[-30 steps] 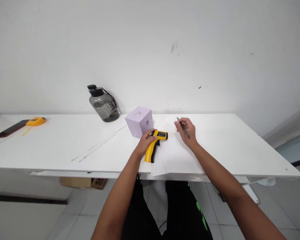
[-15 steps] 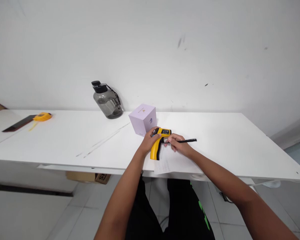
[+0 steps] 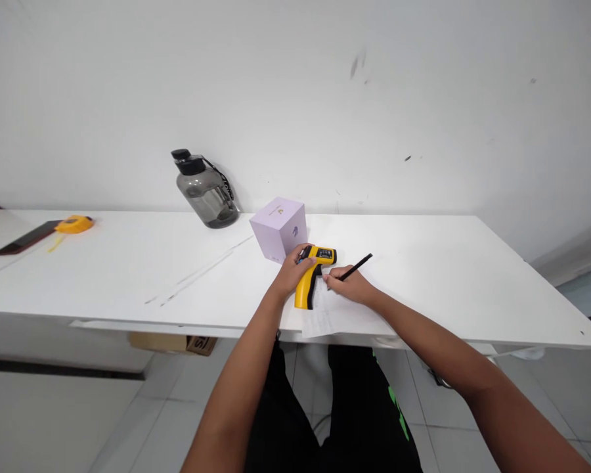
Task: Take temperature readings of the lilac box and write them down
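The left hand [image 3: 293, 270] is closed around the near-9-o'clock end of the yellow-and-black gun [image 3: 304, 290], thumb laid across its body. The gun's handle points between 6 and 7 o'clock. Between 3 and 4 o'clock from the left hand, the right hand [image 3: 350, 284] is pinched narrow around a black pen [image 3: 360, 263], whose upper end leans toward 2 o'clock. Its tip is too small to tell whether it touches the paper [image 3: 319, 323], which lies at 5 o'clock from the left hand on the white table [image 3: 448, 276]. A lilac box [image 3: 273, 238] stands at 11 o'clock, just beyond the left fingers. Farther off, the bottle [image 3: 207, 197] stands at 10 o'clock; the orange tape measure [image 3: 75, 225] lies between 9 and 10.
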`<state>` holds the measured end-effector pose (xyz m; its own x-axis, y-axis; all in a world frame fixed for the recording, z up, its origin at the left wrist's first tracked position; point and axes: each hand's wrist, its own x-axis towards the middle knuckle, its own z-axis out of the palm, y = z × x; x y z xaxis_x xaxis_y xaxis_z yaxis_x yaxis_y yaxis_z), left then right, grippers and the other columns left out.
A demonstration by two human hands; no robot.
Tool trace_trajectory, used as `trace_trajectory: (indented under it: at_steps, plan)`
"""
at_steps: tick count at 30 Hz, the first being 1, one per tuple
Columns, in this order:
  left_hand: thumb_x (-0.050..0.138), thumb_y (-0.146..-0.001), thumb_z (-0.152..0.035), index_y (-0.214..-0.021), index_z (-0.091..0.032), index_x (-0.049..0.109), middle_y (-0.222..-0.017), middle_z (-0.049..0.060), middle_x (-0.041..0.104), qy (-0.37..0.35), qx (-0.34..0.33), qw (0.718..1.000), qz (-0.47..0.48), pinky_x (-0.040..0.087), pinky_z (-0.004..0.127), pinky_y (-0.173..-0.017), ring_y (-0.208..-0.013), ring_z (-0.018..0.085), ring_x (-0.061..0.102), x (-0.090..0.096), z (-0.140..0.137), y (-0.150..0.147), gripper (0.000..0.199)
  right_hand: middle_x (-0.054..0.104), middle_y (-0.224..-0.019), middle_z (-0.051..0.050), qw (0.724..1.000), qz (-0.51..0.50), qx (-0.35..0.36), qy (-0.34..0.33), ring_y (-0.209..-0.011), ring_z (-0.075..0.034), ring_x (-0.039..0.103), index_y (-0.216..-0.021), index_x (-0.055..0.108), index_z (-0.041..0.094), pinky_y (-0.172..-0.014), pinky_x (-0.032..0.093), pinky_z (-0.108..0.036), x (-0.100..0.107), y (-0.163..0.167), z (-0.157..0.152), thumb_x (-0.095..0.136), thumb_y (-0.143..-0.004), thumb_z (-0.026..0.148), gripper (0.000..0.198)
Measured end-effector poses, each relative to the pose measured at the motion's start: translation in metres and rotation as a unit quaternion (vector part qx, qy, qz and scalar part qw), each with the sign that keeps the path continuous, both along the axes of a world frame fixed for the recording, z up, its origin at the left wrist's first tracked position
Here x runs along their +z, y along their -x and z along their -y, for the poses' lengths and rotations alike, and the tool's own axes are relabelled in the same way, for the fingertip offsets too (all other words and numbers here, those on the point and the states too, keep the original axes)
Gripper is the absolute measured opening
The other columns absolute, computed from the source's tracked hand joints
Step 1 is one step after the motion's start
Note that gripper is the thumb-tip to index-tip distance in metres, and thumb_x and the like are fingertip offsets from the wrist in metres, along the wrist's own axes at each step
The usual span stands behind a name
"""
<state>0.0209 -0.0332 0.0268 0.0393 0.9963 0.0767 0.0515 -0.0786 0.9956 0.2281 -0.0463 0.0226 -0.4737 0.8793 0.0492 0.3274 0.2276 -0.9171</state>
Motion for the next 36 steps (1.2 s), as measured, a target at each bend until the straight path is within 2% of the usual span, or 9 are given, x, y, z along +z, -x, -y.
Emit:
trace_trajectory:
  at_steps: [9,14,22,26,36]
  plan:
    - [0.08,-0.069,-0.05,-0.115,-0.02,0.07,-0.106,0.005,0.073,0.001,0.004,1.0,0.006,0.056,0.04,-0.094,-0.1,0.025,0.068,0.0018,0.0012,-0.0018,0.056,0.057,-0.055,0.002,1.0,0.027,-0.003,0.006,-0.056,-0.014,0.049,-0.058,0.06,0.022,-0.059,0.037,-0.029,0.0025,0.0027,0.0028,0.065,-0.093,0.041,0.039]
    - [0.08,-0.071,-0.05,-0.116,-0.021,0.069,-0.106,0.004,0.074,0.005,-0.005,1.0,0.006,0.056,0.039,-0.094,-0.098,0.025,0.069,0.0035,0.0025,-0.001,0.054,0.059,-0.054,0.001,0.999,0.025,0.009,0.022,-0.055,-0.014,0.05,-0.061,0.064,0.022,-0.058,0.037,-0.029,0.0048,0.0011,0.0032,0.064,-0.093,0.043,0.038]
    - [0.079,-0.07,-0.049,-0.115,-0.02,0.069,-0.104,0.003,0.073,0.008,-0.002,1.0,0.011,0.055,0.038,-0.092,-0.097,0.023,0.068,0.0009,0.0007,-0.0015,0.054,0.051,-0.054,0.003,1.0,0.015,-0.011,0.0,-0.057,-0.013,0.046,-0.057,0.058,0.022,-0.058,0.035,-0.03,0.0007,0.0022,0.0017,0.064,-0.09,0.045,0.04]
    - [0.078,-0.073,-0.049,-0.117,-0.021,0.07,-0.103,0.003,0.074,0.003,-0.004,1.0,0.003,0.057,0.037,-0.09,-0.095,0.024,0.069,-0.0019,-0.0002,-0.0007,0.053,0.051,-0.054,0.003,1.0,0.014,0.008,0.009,-0.056,-0.013,0.045,-0.059,0.059,0.022,-0.057,0.033,-0.03,-0.0002,0.0007,0.001,0.065,-0.089,0.047,0.04]
    - [0.08,-0.073,-0.051,-0.117,-0.021,0.069,-0.106,0.004,0.073,-0.003,-0.009,1.0,0.004,0.055,0.039,-0.095,-0.099,0.024,0.068,-0.0018,-0.0009,-0.0001,0.054,0.05,-0.054,0.003,1.0,0.01,0.003,0.004,-0.057,-0.013,0.044,-0.057,0.057,0.022,-0.057,0.033,-0.03,0.0003,0.0014,0.0009,0.064,-0.089,0.048,0.042]
